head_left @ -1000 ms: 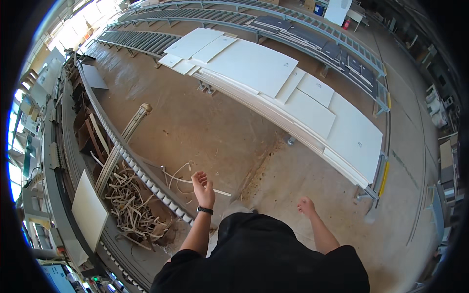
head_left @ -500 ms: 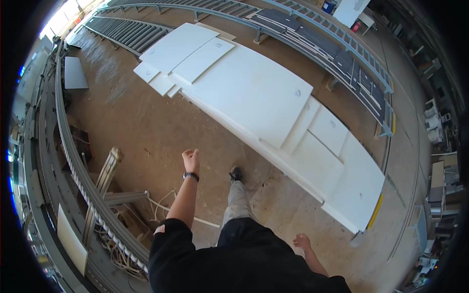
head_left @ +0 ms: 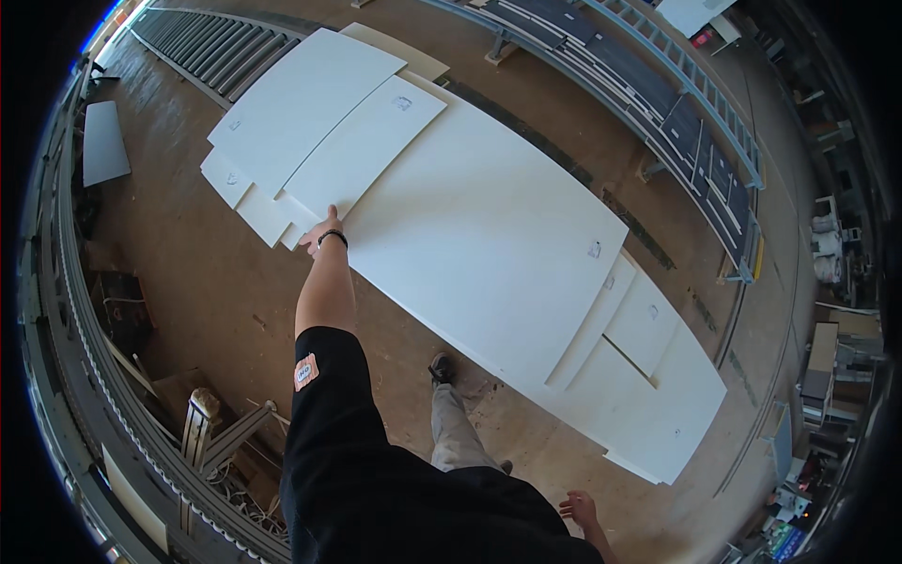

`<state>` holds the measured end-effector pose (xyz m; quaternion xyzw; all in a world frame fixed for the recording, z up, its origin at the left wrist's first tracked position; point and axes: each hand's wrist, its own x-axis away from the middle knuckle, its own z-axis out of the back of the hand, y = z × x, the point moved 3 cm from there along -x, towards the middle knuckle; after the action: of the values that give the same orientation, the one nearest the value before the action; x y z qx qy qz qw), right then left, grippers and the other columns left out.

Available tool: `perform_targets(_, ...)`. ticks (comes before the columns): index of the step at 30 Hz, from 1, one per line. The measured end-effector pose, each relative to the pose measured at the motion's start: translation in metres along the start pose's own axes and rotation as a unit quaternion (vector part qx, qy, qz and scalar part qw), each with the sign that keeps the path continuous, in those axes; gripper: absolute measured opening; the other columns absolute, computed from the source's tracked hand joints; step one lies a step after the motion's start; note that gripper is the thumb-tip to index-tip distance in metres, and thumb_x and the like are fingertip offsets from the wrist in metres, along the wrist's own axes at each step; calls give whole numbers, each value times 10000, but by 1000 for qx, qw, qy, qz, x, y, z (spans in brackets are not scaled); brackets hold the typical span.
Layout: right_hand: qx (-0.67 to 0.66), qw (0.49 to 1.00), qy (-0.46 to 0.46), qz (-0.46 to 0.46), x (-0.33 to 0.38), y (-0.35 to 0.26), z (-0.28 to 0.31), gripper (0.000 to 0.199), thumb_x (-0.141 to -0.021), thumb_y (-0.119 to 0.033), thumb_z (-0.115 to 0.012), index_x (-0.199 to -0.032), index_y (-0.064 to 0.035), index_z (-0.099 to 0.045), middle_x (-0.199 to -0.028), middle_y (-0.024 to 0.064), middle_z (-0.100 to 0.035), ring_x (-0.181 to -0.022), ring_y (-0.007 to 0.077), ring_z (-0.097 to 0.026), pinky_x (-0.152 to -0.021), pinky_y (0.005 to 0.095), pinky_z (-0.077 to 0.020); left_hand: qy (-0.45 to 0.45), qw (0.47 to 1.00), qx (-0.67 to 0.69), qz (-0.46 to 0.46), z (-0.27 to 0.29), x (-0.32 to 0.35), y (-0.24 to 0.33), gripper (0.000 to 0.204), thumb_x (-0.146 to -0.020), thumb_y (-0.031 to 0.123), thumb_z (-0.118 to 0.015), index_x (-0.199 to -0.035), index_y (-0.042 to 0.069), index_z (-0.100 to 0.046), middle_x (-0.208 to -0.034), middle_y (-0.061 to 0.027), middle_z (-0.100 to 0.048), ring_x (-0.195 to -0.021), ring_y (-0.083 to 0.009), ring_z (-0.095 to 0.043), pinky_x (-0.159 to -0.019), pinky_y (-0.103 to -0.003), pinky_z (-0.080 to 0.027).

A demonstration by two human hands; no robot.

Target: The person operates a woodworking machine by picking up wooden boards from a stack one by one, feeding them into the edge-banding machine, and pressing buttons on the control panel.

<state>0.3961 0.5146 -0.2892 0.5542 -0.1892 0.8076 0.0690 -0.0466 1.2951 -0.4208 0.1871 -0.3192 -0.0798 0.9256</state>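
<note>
Stacked white flat panels (head_left: 470, 216) of differing sizes stretch from upper left to lower right in front of me, small labels on several of them. My left hand (head_left: 324, 228) is extended to the near edge of the stack, by the corner of a smaller white panel (head_left: 366, 141). Its thumb stands apart from the fingers, and nothing is visibly lifted; whether it touches the panel I cannot tell. Low on the right, my right hand (head_left: 578, 508) hangs away from the stack, empty, with its fingers loosely apart.
A roller conveyor (head_left: 211, 47) runs behind the stack's left end. Dark panels (head_left: 583, 56) lie on another conveyor at the back right. A metal frame (head_left: 202, 428) stands at the lower left beside a long rail with a rope-like edge (head_left: 122, 404). A white board (head_left: 105, 141) leans farther left.
I have stepped closer to the panel stack. My left hand has moved forward from over the floor to the stack's near edge. My right hand stays low at my side, its fingers looser.
</note>
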Motion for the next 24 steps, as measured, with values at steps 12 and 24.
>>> perform_targets(12,50,997,-29,54,-13,-104,-36,262,-937,-143,-452,-1147,2,-510,-883,188,-649,-634,261,-635,-562,318,-523,-154,953,248,-83,7,-94,-65,308,-842,207,-712,-1068,6,-649,-945,-154,-676,-832,-321,-660,-672,-414,-572)
perform_targets(24,93,985,-59,135,-24,-75,3,270,-936,-139,-446,-1151,8,-518,-877,173,-648,-645,238,-632,-571,307,-521,-452,705,547,9,153,172,-320,334,-754,-99,-546,-1087,-85,-549,-933,-138,-635,-785,-239,-613,-748,-319,-517)
